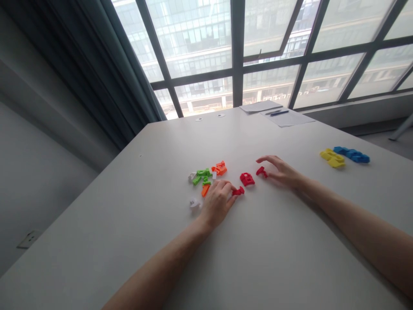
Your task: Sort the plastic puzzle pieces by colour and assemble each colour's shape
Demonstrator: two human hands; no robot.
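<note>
Left grip point(218, 198) on red piece point(238, 191) — right grip point(284, 173) at second red piece point(261, 172)

White table point(112, 206), dark curtain point(97, 64), bright windows point(193, 38)

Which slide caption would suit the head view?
Left hand and right hand at small red plastic pieces flanking a chunky red plastic block, white tabletop beneath.

Hazy daylight glare from the windows point(196, 38), soft shadows on the table point(135, 206), stretched edges.
</note>
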